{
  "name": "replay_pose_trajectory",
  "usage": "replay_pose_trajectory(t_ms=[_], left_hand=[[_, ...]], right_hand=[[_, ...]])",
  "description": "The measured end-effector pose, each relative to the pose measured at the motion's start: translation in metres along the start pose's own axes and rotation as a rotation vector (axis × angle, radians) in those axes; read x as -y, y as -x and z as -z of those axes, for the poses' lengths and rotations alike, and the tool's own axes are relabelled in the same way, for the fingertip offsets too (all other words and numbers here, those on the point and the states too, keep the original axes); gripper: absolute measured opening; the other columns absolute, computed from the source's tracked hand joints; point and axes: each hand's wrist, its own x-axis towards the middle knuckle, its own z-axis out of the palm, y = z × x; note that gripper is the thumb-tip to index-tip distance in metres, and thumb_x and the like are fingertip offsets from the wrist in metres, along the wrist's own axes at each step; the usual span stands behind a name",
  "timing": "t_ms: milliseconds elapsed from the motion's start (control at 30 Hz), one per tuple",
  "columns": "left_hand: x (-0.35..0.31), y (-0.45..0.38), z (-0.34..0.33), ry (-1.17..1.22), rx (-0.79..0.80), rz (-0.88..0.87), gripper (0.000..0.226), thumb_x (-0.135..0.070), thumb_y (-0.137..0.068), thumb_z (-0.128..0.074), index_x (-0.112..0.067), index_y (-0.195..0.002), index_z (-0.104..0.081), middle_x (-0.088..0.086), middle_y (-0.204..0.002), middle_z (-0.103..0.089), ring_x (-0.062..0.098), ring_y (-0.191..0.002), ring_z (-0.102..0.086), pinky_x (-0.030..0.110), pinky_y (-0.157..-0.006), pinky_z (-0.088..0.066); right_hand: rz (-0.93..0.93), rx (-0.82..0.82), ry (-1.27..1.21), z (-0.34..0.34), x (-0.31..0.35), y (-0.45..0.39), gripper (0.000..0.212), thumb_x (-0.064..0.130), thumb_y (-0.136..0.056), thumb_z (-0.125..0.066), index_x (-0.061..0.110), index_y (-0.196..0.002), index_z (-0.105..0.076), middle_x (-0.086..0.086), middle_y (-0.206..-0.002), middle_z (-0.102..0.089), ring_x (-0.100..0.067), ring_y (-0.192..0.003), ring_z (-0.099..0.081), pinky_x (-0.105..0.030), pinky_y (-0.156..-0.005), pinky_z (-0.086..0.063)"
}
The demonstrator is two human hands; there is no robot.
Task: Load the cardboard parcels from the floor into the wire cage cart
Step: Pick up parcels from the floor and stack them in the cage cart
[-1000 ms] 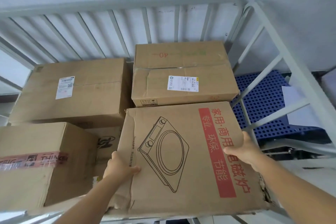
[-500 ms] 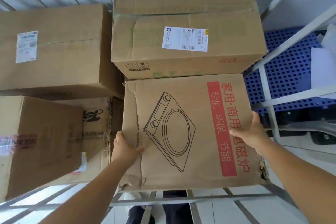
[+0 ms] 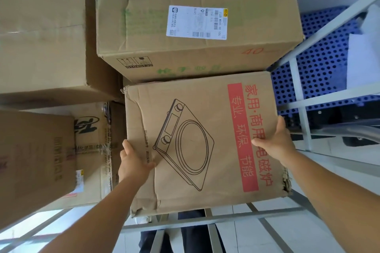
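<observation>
Lower now than a second ago, the cooker-printed parcel (image 3: 205, 141) sits deeper in the wire cage cart (image 3: 296, 88), its far edge tucked under the labelled parcel (image 3: 197, 24) behind it. At the left stand a taped parcel (image 3: 35, 162) and a plain one (image 3: 43, 35). Her or his left hand (image 3: 134, 162) grips the printed parcel's left edge, thumb on top; the right hand (image 3: 275, 142) clasps the right edge likewise.
</observation>
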Motion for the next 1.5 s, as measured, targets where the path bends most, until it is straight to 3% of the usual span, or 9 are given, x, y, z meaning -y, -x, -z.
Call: replay_pose_trajectory(t_ms=[167,333,533,633,767,933,1133,1500], left_hand=[[-0.007,0.008,0.019,-0.056,0.055,-0.038,0.113,-0.029,-0.075,-0.081,-0.019,-0.153,0.001,0.012,-0.147,-0.030,0.035,-0.114,-0.055,0.046,-0.088,-0.053],[-0.014,0.031,0.050,-0.256,0.061,-0.251,0.099,-0.038,-0.081,-0.075,-0.016,-0.153,-0.011,0.004,-0.157,-0.022,0.028,-0.133,-0.041,0.042,-0.104,-0.044],[-0.013,0.071,0.094,-0.363,-0.035,-0.444,0.086,-0.039,-0.085,-0.068,-0.018,-0.151,-0.018,0.002,-0.150,-0.036,0.024,-0.136,-0.037,0.039,-0.109,-0.038],[-0.012,0.101,0.111,-0.378,-0.093,-0.511,0.083,-0.042,-0.086,-0.066,-0.019,-0.151,-0.021,0.001,-0.150,-0.038,0.023,-0.137,-0.037,0.039,-0.111,-0.036],[-0.009,0.156,0.125,-0.382,-0.152,-0.582,0.077,-0.046,-0.087,-0.064,-0.017,-0.148,-0.028,0.002,-0.147,-0.042,0.022,-0.135,-0.039,0.038,-0.110,-0.035],[-0.011,0.239,0.131,-0.365,-0.202,-0.739,0.084,-0.046,-0.089,-0.062,-0.019,-0.153,-0.016,0.002,-0.152,-0.036,0.024,-0.138,-0.036,0.040,-0.112,-0.031],[-0.024,0.337,0.126,-0.409,-0.249,-0.946,0.082,-0.048,-0.090,-0.058,-0.019,-0.154,-0.015,0.001,-0.154,-0.033,0.022,-0.139,-0.034,0.040,-0.112,-0.029],[-0.067,0.457,0.068,-0.497,-0.190,-1.266,0.080,-0.047,-0.090,-0.058,-0.017,-0.153,-0.018,0.004,-0.154,-0.032,0.026,-0.140,-0.032,0.043,-0.115,-0.028]], right_hand=[[0.000,0.011,0.132,0.004,0.015,0.017,0.115,0.026,-0.078,-0.080,0.022,-0.156,0.004,-0.012,-0.155,-0.021,-0.036,-0.133,-0.042,-0.049,-0.104,-0.041],[0.187,-0.038,0.429,0.009,0.035,0.049,0.108,0.045,-0.081,-0.073,0.015,-0.156,-0.001,-0.011,-0.160,-0.016,-0.033,-0.144,-0.025,-0.053,-0.113,-0.031],[0.416,-0.071,0.611,0.017,0.057,0.106,0.094,0.048,-0.088,-0.063,0.015,-0.156,-0.007,-0.006,-0.162,-0.016,-0.026,-0.148,-0.019,-0.046,-0.117,-0.022],[0.450,-0.086,0.627,0.024,0.060,0.143,0.094,0.049,-0.090,-0.061,0.016,-0.157,-0.004,-0.005,-0.163,-0.010,-0.025,-0.150,-0.011,-0.046,-0.120,-0.016],[0.516,-0.137,0.625,0.034,0.053,0.193,0.094,0.051,-0.090,-0.059,0.016,-0.157,-0.003,-0.005,-0.163,-0.010,-0.026,-0.149,-0.011,-0.047,-0.118,-0.019],[0.558,-0.211,0.591,0.056,0.037,0.266,0.090,0.055,-0.089,-0.059,0.015,-0.155,-0.013,-0.006,-0.159,-0.022,-0.027,-0.146,-0.023,-0.047,-0.115,-0.026],[0.598,-0.432,0.556,0.100,-0.011,0.356,0.072,0.055,-0.089,-0.059,0.014,-0.142,-0.033,-0.006,-0.146,-0.040,-0.026,-0.135,-0.037,-0.042,-0.107,-0.035],[0.393,-0.624,0.374,0.151,-0.138,0.440,0.076,0.052,-0.091,-0.056,0.015,-0.149,-0.025,-0.004,-0.154,-0.031,-0.025,-0.143,-0.026,-0.045,-0.115,-0.027]])
